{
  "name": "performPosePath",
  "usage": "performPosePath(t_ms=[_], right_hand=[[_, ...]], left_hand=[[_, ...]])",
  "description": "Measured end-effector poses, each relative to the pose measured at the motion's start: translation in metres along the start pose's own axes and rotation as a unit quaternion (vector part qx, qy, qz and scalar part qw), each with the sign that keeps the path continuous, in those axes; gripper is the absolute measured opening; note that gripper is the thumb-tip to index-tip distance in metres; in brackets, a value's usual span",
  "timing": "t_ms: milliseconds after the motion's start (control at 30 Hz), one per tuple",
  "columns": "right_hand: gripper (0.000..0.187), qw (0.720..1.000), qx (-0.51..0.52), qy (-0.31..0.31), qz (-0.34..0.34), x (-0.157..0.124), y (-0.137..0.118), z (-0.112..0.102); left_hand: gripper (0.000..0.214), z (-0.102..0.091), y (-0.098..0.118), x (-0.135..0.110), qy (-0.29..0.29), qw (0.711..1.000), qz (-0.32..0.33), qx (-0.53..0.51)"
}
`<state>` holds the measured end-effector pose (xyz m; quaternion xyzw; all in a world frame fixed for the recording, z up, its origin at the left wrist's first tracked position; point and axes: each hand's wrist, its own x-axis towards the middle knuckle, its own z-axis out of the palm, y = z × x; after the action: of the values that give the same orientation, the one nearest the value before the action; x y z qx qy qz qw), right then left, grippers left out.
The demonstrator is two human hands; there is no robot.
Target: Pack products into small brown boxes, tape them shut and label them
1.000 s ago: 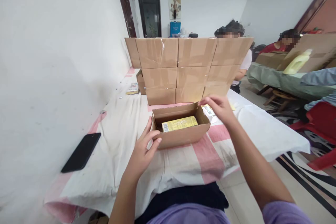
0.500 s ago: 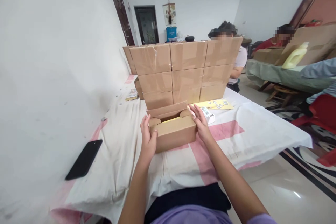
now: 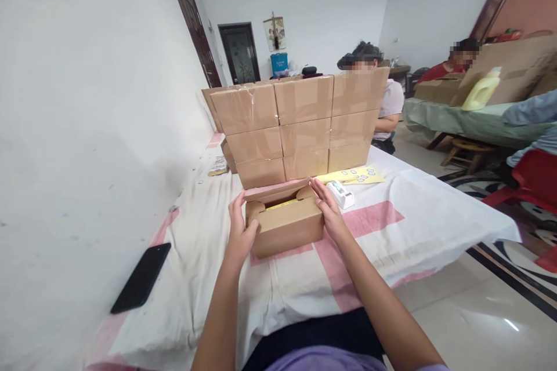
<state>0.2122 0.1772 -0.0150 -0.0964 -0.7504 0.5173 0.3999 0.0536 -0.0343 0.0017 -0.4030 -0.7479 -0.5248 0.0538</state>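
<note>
A small brown cardboard box (image 3: 289, 231) rests on the cloth in front of me, its top partly open. Through the gap shows something yellow inside, mostly hidden. My left hand (image 3: 241, 231) holds the box's left end, thumb at the near corner and fingers behind the side flap. At the right end, my right hand (image 3: 329, 210) grips the box, its fingers along the far corner by the raised back flap. Just beyond my right hand are a white device (image 3: 341, 195) with a small screen and a yellow sheet (image 3: 363, 175) with several small stickers.
Stacked, taped cartons (image 3: 304, 136) form a wall across the table behind the box. A black phone (image 3: 141, 278) lies at the left on the white-and-pink cloth (image 3: 195, 290). Behind the cartons sits a person (image 3: 391, 101). More people and a yellow jug (image 3: 482, 91) are at another table.
The box's back flap now looks lower and leans farther back. Both hands stay on the box's ends. The whole view has shifted slightly.
</note>
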Motion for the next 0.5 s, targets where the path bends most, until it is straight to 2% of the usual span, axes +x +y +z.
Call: performPosePath(t_ms=[167, 267, 400, 500], right_hand=[[0.054, 0.999, -0.006, 0.033, 0.012, -0.003, 0.003, 0.001], [0.038, 0.998, -0.017, 0.059, -0.031, -0.004, 0.004, 0.003], [0.036, 0.995, -0.01, 0.068, -0.073, -0.007, 0.009, 0.005], [0.034, 0.993, -0.021, 0.06, -0.101, -0.008, 0.014, 0.007]], left_hand=[[0.037, -0.004, -0.002, -0.004, -0.043, 0.997, 0.04, 0.052], [0.037, -0.006, 0.002, -0.008, -0.056, 0.992, 0.045, 0.101], [0.034, -0.007, 0.018, -0.011, -0.073, 0.983, 0.046, 0.164], [0.04, -0.003, 0.033, -0.01, -0.096, 0.959, 0.075, 0.258]])
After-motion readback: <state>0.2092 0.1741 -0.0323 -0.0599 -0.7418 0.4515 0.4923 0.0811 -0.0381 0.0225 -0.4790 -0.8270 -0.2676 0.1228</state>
